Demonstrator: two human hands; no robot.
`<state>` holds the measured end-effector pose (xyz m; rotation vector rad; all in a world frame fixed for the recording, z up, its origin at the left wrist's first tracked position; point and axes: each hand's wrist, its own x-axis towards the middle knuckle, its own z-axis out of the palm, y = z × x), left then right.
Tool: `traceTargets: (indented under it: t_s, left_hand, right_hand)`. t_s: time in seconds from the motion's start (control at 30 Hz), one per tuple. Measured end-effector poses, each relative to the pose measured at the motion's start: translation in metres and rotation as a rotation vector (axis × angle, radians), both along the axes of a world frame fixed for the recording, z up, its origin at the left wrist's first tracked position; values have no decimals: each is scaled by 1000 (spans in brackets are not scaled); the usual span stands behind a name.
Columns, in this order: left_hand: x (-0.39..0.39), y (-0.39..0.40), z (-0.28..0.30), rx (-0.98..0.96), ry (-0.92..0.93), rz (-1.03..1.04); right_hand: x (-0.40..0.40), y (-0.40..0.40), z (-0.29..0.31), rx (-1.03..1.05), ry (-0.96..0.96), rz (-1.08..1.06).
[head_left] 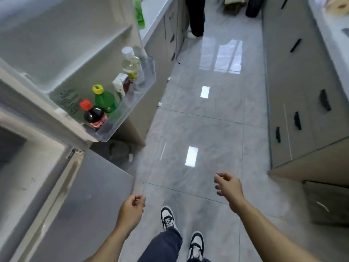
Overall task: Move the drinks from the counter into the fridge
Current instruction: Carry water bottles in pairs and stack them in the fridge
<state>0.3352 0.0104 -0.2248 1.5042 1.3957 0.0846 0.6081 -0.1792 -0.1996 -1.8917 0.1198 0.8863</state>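
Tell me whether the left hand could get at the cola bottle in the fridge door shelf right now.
Probably yes. The left hand is empty with nothing between it and the open door shelf. The cola bottle stands at the shelf's near end, red cap exposed, the green bottle just behind it.

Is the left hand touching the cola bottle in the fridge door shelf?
Apart. The head view shows the left hand low over the floor, empty, with open space between it and the cola bottle.
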Motion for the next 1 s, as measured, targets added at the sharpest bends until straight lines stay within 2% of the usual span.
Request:
traceTargets:
  t_s: [0.23,0.33,0.57,0.7,0.83,1.0]
  left_hand:
    - [-21,-3,-37,-255,291,-80]
    - [-12,13,-48,-301,345,-165]
    - [51,60,-61,-329,375,-272]
    - [126,75,-60,-357,277,-282]
    - [205,89,-57,-351,187,-308]
    - [276,108,-50,-294,197,-281]
  right_hand:
    - [2,-74,-33,-177,118,-203]
    - [-9,-98,-39,-268,149,-280]
    - [-27,-129,-43,-382,225,-402]
    - [-21,-138,-47,-419,259,-426]
    - [2,-144,-55,-448,312,-445]
    - [69,-140,-71,-487,380,-391]
